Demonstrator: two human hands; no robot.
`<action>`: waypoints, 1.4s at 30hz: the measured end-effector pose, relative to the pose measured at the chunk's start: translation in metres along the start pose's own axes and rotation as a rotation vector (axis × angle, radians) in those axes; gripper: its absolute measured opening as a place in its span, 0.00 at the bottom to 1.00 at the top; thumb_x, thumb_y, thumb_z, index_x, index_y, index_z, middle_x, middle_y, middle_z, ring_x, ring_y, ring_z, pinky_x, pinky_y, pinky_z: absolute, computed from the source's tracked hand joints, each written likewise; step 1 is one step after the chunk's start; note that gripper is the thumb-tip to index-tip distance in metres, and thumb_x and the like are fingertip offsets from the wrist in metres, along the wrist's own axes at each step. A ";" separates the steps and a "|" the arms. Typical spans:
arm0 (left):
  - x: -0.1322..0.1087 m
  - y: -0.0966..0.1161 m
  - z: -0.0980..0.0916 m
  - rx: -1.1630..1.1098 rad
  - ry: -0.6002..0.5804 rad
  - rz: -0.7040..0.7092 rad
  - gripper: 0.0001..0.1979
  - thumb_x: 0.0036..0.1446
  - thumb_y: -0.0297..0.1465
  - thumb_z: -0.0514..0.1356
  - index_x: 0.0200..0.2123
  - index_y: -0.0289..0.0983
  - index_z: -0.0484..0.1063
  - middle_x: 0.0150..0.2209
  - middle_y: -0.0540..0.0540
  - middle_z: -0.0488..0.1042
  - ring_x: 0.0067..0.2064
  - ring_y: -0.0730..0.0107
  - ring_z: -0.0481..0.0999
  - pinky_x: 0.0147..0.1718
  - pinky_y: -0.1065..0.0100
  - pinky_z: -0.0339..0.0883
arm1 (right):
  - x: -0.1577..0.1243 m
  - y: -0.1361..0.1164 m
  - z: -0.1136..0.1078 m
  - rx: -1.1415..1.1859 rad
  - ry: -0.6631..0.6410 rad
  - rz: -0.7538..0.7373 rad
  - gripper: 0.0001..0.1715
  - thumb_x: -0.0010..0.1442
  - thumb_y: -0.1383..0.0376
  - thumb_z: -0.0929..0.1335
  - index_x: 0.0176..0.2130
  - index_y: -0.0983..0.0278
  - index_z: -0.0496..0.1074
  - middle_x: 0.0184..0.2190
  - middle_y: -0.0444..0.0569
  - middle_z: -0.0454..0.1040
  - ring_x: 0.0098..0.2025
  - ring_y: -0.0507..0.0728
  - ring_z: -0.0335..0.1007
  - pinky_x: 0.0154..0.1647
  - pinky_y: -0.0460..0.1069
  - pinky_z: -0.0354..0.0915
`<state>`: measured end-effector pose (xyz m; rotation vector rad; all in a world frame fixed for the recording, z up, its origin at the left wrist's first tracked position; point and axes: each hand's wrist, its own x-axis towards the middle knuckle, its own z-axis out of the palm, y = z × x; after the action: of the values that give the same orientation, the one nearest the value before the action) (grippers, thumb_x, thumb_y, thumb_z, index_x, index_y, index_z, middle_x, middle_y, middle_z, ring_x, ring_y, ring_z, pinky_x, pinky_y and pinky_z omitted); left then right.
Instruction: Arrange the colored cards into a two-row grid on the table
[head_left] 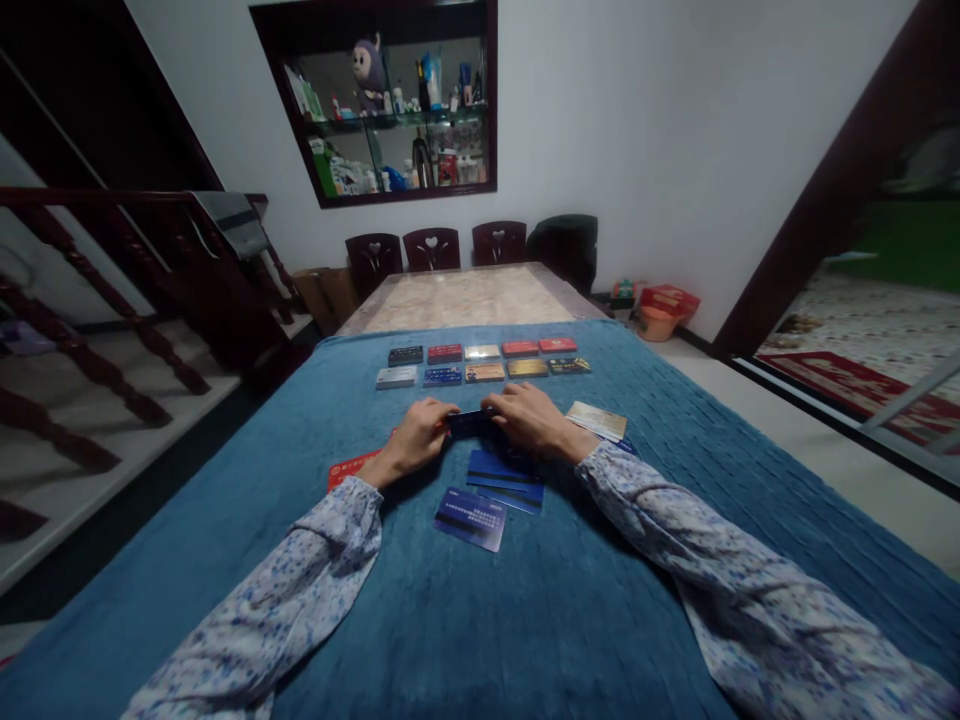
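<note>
My left hand (417,433) and my right hand (529,417) meet over a blue cloth (525,600), both closed on the ends of a dark blue card (469,423). Below them lie loose blue cards (504,478) and one purple-blue card (471,517). A red card (349,468) pokes out under my left wrist. A beige card (597,420) lies by my right wrist. Beyond my hands, two neat rows of cards (484,364) are laid out side by side.
The cloth covers the near part of a long table; its bare marble top (465,297) shows farther away, with dark chairs (431,248) at the end. A wooden stair rail (112,260) stands left. A red basin (664,310) sits on the floor right.
</note>
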<state>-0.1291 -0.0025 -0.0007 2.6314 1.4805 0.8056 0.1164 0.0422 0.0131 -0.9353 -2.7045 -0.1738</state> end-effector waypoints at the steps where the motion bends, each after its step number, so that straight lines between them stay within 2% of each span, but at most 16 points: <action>1: 0.000 0.001 0.001 0.012 0.014 -0.015 0.19 0.57 0.21 0.57 0.51 0.36 0.76 0.42 0.41 0.78 0.46 0.59 0.76 0.48 0.58 0.70 | -0.001 -0.001 0.000 -0.014 -0.003 0.013 0.14 0.68 0.66 0.66 0.53 0.62 0.72 0.42 0.55 0.81 0.47 0.61 0.70 0.45 0.53 0.55; 4: -0.002 0.004 0.004 0.051 0.031 -0.052 0.19 0.58 0.22 0.57 0.52 0.36 0.74 0.43 0.41 0.78 0.47 0.57 0.76 0.48 0.57 0.69 | -0.002 -0.006 0.000 -0.060 -0.015 0.070 0.16 0.67 0.66 0.66 0.55 0.62 0.71 0.42 0.56 0.81 0.47 0.63 0.71 0.45 0.53 0.55; 9: -0.003 0.013 0.006 0.127 -0.007 -0.099 0.19 0.58 0.22 0.56 0.52 0.36 0.73 0.47 0.40 0.79 0.49 0.53 0.74 0.49 0.54 0.66 | -0.003 -0.013 0.001 -0.102 -0.033 0.131 0.19 0.67 0.67 0.66 0.57 0.63 0.69 0.42 0.57 0.81 0.47 0.63 0.72 0.46 0.53 0.55; 15: -0.005 0.025 0.010 0.212 -0.031 -0.172 0.21 0.59 0.22 0.54 0.55 0.36 0.69 0.50 0.38 0.78 0.51 0.51 0.73 0.52 0.51 0.61 | -0.003 -0.017 0.002 -0.097 -0.029 0.131 0.21 0.66 0.70 0.63 0.58 0.64 0.69 0.47 0.56 0.79 0.49 0.63 0.70 0.47 0.53 0.55; 21: -0.003 0.032 0.011 0.244 -0.034 -0.203 0.19 0.60 0.22 0.53 0.54 0.36 0.69 0.50 0.38 0.77 0.53 0.52 0.73 0.54 0.51 0.60 | -0.003 -0.018 0.007 -0.086 0.009 0.130 0.24 0.64 0.70 0.64 0.59 0.65 0.68 0.48 0.59 0.77 0.50 0.64 0.68 0.48 0.54 0.55; 28: -0.002 0.031 0.010 0.262 -0.053 -0.213 0.18 0.61 0.22 0.52 0.53 0.36 0.69 0.49 0.38 0.76 0.53 0.52 0.73 0.53 0.51 0.59 | -0.004 -0.019 0.006 -0.069 -0.001 0.128 0.27 0.61 0.69 0.66 0.60 0.67 0.67 0.49 0.60 0.75 0.52 0.65 0.67 0.48 0.55 0.55; 36: -0.005 0.028 0.010 0.243 -0.069 -0.185 0.24 0.57 0.29 0.59 0.57 0.35 0.66 0.52 0.36 0.73 0.56 0.49 0.70 0.56 0.48 0.57 | -0.004 -0.019 -0.004 -0.052 -0.088 0.135 0.26 0.60 0.70 0.66 0.58 0.68 0.68 0.51 0.61 0.73 0.53 0.66 0.65 0.48 0.55 0.56; 42: -0.005 0.023 0.011 0.214 -0.047 -0.156 0.23 0.56 0.29 0.61 0.56 0.36 0.66 0.53 0.36 0.73 0.56 0.48 0.70 0.57 0.46 0.57 | -0.003 -0.011 -0.005 -0.028 -0.102 0.106 0.24 0.61 0.67 0.66 0.57 0.67 0.68 0.51 0.59 0.73 0.54 0.65 0.64 0.47 0.55 0.57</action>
<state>-0.1080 -0.0165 -0.0068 2.6122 1.8249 0.5995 0.1129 0.0302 0.0171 -1.1208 -2.7418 -0.1465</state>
